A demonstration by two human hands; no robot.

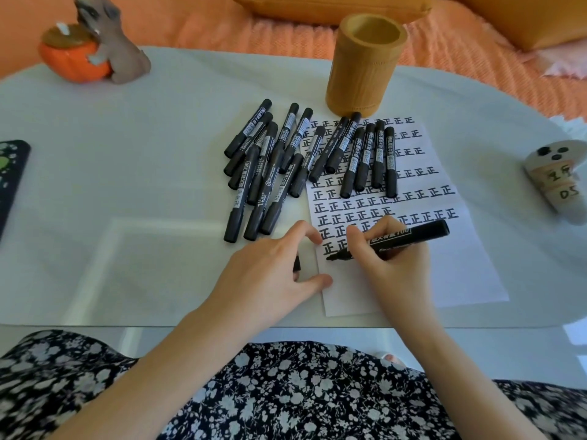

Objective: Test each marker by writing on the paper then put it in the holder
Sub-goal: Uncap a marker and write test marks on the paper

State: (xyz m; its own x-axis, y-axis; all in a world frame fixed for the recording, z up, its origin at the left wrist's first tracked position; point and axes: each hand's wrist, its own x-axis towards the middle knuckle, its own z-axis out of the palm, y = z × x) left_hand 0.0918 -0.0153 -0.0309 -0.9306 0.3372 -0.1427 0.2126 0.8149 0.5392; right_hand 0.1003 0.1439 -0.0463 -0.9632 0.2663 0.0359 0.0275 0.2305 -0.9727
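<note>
Marker point(409, 235) clamped in right grip point(390, 252), tip on paper point(460, 274); left grip point(270, 271) holds cap point(297, 263), presses paper edge.

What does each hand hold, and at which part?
The right hand grips the uncapped marker on the barrel near its tip. The left hand presses the paper; a black piece shows under it, grip unclear.

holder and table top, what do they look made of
Holder: probably bamboo or wood, matte tan, with faint vertical grain and a thick rim. Table top: glossy white, perhaps glass or lacquer; a pale window-like reflection shows on it.
</note>
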